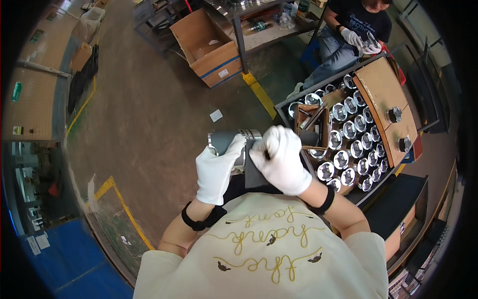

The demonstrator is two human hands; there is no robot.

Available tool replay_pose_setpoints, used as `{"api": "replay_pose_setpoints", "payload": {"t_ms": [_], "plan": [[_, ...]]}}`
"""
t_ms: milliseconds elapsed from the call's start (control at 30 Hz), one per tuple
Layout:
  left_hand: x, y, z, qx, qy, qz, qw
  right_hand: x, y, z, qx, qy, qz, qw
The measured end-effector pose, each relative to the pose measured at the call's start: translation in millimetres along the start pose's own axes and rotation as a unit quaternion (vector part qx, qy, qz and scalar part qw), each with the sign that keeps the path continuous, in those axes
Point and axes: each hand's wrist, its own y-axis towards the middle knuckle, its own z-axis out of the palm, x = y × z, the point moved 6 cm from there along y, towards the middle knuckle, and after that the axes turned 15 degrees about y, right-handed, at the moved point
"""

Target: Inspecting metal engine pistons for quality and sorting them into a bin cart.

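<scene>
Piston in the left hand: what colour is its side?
Piston: dark grey, with bright silvery metal at both ends; shows in the head view.

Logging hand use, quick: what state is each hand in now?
Left hand: closed, holding the grey-and-silver piston.
Right hand: closed, against the dark grey piece; exact hold cannot be told.

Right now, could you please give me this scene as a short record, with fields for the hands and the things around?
Left hand: white-gloved, holding a gray piston
Right hand: white-gloved, gripping a dark gray sheet at the piston's right side
Right side: rows of shiny pistons, a small cardboard box
Brown board: two dark-topped pistons on it
Nearby person: seated, upper right
Upper middle: large open cardboard box
</scene>
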Motion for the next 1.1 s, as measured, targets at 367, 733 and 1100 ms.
{"api": "replay_pose_setpoints", "payload": {"t_ms": [367,733,1100], "plan": [[19.7,20.8,-15.5,0.056,-0.065,-0.054,0.995,-4.3,-21.7,-36.0,0.003,0.097,0.055,0.994],[11.1,1.5,-14.4,0.082,-0.014,0.065,0.994,20.1,-9.5,-16.3,-0.034,0.077,0.001,0.996],[0.6,-17.0,-13.6,0.081,0.016,0.126,0.989,8.3,-12.8,-10.8,-0.042,0.078,0.102,0.991]]}}
